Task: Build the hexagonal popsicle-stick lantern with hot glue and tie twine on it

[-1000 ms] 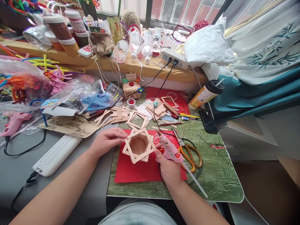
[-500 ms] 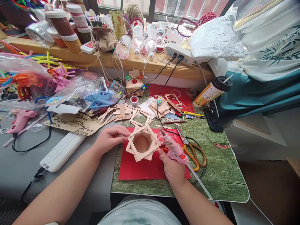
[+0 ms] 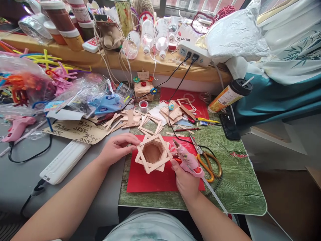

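Note:
Between my hands is a star-shaped holder built of stacked popsicle sticks [image 3: 153, 165], its hollow middle facing up at me. My left hand [image 3: 119, 149] pinches its left corner between thumb and fingers. My right hand [image 3: 187, 179] is wrapped round a pink glue gun [image 3: 187, 160], a clear glue stick trailing from its back. The right thumb also touches the holder's right corner. The nozzle points up and away, beside the holder. Under them lies a sheet of red paper [image 3: 140, 183]. Scissors with orange handles [image 3: 209, 165] lie right of the glue gun.
Loose popsicle sticks [image 3: 129, 118], a square stick frame [image 3: 150, 124] and a small cup of red beads [image 3: 143, 106] lie beyond the hands. A drink cup [image 3: 229, 95] and a phone [image 3: 229, 127] stand at the right. Black cords [image 3: 173, 97] cross the table from a power strip [image 3: 193, 53].
The camera view has shifted slightly. Both hands keep their hold, and the stick holder and glue gun stay nearly in place.

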Available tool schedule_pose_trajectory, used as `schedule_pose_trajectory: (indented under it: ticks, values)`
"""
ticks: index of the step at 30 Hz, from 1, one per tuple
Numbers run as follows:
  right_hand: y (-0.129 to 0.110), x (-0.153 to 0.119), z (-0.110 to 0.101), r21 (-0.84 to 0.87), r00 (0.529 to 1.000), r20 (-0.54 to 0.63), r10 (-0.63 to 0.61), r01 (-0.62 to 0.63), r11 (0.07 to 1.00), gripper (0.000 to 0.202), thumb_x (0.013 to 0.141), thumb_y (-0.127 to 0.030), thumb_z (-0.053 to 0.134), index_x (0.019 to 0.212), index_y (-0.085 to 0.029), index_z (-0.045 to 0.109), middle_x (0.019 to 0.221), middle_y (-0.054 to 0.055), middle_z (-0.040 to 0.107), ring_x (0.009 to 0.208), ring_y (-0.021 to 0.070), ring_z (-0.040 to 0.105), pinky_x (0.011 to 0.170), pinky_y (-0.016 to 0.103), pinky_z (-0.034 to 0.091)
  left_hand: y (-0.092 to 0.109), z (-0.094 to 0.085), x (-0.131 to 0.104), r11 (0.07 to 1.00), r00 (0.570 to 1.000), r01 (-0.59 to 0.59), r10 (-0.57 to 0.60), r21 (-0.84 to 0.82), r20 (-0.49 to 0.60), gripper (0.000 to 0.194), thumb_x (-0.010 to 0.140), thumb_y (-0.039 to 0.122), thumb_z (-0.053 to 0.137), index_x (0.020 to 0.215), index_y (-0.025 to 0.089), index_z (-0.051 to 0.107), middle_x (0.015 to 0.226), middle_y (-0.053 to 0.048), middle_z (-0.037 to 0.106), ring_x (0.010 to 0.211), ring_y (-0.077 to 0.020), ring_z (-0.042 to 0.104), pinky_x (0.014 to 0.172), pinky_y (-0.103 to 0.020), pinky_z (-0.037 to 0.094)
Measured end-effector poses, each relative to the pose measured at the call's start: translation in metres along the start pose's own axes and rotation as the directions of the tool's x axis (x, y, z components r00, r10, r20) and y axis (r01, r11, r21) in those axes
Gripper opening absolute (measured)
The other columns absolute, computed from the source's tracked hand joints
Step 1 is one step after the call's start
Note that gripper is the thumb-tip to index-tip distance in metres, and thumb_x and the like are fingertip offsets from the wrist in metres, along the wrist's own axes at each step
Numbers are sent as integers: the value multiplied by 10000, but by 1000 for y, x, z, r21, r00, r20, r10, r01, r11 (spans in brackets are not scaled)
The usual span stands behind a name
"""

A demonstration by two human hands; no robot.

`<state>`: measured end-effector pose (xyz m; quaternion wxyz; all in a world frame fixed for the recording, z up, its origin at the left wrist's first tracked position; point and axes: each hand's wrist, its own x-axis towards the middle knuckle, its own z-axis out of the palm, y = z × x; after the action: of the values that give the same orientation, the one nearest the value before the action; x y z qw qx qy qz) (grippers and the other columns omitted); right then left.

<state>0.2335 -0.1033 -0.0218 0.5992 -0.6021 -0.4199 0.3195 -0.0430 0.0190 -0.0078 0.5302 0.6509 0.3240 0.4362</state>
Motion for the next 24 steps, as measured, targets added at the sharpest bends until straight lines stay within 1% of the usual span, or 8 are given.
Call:
schedule_pose_trajectory:
  ticks: [4, 7, 10, 14, 18, 24]
  values:
    - [5, 1, 2, 93, 996, 31, 78, -80, 992, 296, 891, -382, 901, 1143, -264, 800, 1097, 57, 832, 1007, 279, 789, 959, 472, 653, 0, 0, 0, 1000, 1000, 16, -16, 16, 3, 79, 902, 256, 889, 979, 251, 903, 970, -99, 828, 898, -198, 779, 793, -286, 656]
    - [7, 2, 2, 123, 996, 51, 69, -75, 990, 277, 898, -367, 895, 1140, -265, 804, 1094, 55, 832, 1022, 278, 787, 968, 477, 652, -1, 0, 0, 1000, 1000, 30, -30, 6, 4, 86, 901, 267, 891, 985, 251, 902, 977, -101, 827, 897, -199, 778, 790, -286, 655]
    - [7, 2, 0, 97, 998, 56, 35, -40, 995, 280, 894, -336, 900, 1148, -262, 810, 1114, 58, 834, 1045, 274, 788, 997, 480, 642, -2, -1, -1, 999, 999, 37, -37, 3, 0, 90, 896, 269, 896, 984, 248, 900, 991, -105, 827, 913, -201, 776, 798, -286, 652]
    - [8, 0, -2, 45, 999, 38, 25, -27, 999, 308, 881, -351, 908, 1155, -255, 807, 1121, 66, 838, 1034, 281, 791, 982, 488, 651, -1, 0, 0, 999, 999, 39, -39, 10, -11, 94, 889, 278, 901, 976, 241, 900, 988, -108, 827, 924, -212, 776, 814, -305, 655]
    - [10, -2, -3, 31, 1000, 14, 18, -18, 999, 334, 876, -356, 913, 1174, -254, 804, 1129, 63, 835, 1078, 283, 785, 1038, 493, 630, 0, 0, 0, 999, 999, 31, -31, -8, -10, 100, 888, 278, 902, 983, 246, 901, 988, -108, 825, 934, -217, 779, 822, -314, 657]
    - [12, -2, -1, 25, 1000, -14, 19, -19, 1000, 326, 870, -389, 915, 1143, -245, 808, 1094, 67, 833, 1001, 279, 783, 964, 485, 651, -1, 1, -1, 1000, 1000, 26, -26, -14, 2, 99, 899, 273, 896, 996, 251, 900, 1000, -107, 822, 928, -209, 771, 820, -308, 647]
